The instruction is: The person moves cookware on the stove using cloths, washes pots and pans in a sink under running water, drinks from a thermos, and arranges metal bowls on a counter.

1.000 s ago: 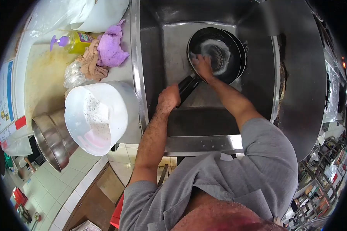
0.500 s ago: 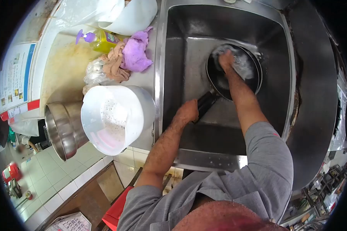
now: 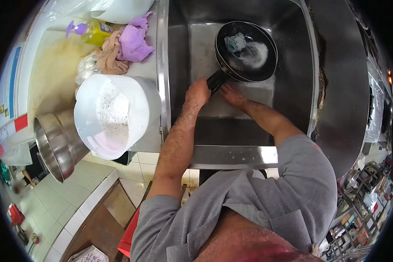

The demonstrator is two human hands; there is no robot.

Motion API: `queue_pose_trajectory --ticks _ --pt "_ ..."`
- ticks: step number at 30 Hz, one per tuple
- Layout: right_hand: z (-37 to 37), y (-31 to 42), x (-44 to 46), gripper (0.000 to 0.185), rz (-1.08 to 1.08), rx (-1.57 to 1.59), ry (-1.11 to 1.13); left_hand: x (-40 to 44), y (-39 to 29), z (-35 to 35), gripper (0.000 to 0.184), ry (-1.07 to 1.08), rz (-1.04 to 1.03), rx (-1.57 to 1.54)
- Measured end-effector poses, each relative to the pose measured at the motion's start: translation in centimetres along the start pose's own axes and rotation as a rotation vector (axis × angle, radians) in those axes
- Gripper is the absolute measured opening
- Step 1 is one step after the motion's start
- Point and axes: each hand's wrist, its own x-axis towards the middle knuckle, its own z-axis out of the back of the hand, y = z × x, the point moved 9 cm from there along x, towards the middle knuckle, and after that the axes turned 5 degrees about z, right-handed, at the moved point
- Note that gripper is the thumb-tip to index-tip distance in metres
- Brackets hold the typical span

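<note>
Grey, faintly mottled cloth shirt (image 3: 249,190), bottom centre of frame, creased; short, loose grey sleeves (image 3: 294,163). Small red mark (image 3: 315,147) on right sleeve, right of centre. Angular grey cloth collar flap (image 3: 288,227), lower right. Left hand (image 3: 198,92), right hand (image 3: 232,95): both bare

handle (image 3: 216,81) partly hidden by left fingers (image 3: 203,86)

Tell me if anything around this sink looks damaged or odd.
The seam right of the sink looks ragged and brown, unlike the smooth metal beside it; I can't tell whether that's rust or grime. The sudsy pan shows nothing odd.
</note>
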Motion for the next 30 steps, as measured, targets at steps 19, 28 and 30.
queue_pose_trajectory --ticks 19,28,30 --pt "17.2 -6.2 0.8 0.019 -0.598 0.358 0.165 1.1 1.0 -1.2 0.035 0.034 -0.035 -0.028" --pt "42.2 -7.1 29.0 0.015 -0.175 0.925 -0.99 0.1 0.6 -0.8 0.029 0.072 -0.025 -0.028" --pt "42.5 -8.0 33.2 0.027 -0.447 0.643 -0.855 0.0 0.4 -1.1 0.035 0.106 -0.047 -0.023"
